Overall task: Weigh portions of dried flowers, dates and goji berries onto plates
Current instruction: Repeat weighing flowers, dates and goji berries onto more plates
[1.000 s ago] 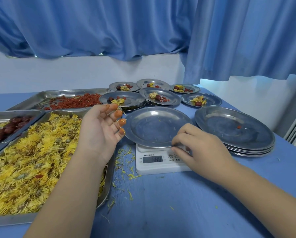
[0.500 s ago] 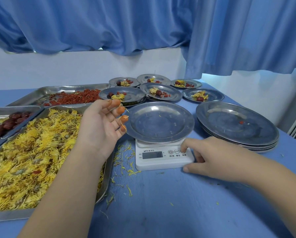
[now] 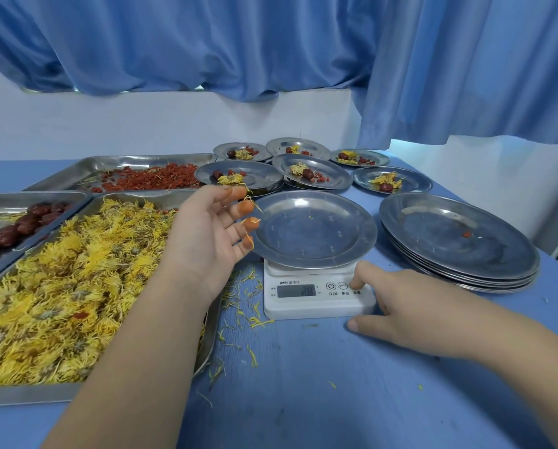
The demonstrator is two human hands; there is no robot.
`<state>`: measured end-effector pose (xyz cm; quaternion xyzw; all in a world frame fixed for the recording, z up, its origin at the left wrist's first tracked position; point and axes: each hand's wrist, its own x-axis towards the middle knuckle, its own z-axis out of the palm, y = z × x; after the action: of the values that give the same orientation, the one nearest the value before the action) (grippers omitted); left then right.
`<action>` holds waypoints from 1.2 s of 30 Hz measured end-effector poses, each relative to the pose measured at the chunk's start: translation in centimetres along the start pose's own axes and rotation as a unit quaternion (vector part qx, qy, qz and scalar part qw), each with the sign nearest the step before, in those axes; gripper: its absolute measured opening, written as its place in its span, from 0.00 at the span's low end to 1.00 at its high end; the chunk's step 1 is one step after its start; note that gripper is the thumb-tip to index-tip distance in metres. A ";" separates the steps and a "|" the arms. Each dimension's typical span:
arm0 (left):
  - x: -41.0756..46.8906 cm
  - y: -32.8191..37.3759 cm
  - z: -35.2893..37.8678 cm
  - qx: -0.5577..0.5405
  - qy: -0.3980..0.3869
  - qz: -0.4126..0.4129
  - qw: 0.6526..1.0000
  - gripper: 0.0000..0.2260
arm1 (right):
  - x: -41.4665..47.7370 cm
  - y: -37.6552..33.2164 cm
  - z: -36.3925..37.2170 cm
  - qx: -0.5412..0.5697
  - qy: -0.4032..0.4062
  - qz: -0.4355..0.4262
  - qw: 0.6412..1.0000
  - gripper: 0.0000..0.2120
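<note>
Steel plate (image 3: 313,230) sits bare on the scale (image 3: 318,294); I judge I'm zeroing it, right hand (image 3: 407,309) pressing a button with one finger, gripping nothing. Left hand (image 3: 206,234) hangs open, empty. Next: pinch dried flowers (image 3: 60,286).

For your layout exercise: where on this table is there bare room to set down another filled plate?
Free: the blue tabletop in front of the white digital scale, between the forearms. Crowded: six filled steel plates behind the scale, stacked empty plates right, flower tray left.
</note>
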<state>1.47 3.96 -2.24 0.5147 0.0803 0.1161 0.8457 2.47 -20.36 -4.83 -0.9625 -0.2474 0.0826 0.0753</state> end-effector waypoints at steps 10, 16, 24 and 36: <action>-0.1 0.1 0.2 0.005 0.003 -0.006 1.000 0.07 | -0.2 0.0 0.0 0.028 -0.025 -0.014 0.999 0.24; -0.1 0.0 0.3 0.011 0.006 -0.009 1.000 0.07 | 0.5 0.1 0.2 -0.038 0.094 -0.047 0.994 0.16; 0.4 -0.3 0.8 0.105 0.071 0.034 0.991 0.05 | 0.2 -1.5 0.4 -0.013 0.271 -0.197 0.942 0.16; -0.3 -1.8 1.0 0.419 0.035 0.254 0.871 0.05 | 2.3 -5.0 1.4 0.056 0.364 -0.147 0.918 0.18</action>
<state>1.67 2.27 -3.39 0.8189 0.0170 0.3004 0.4887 1.84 -14.81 -5.56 -0.8729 -0.3365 -0.2722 0.2252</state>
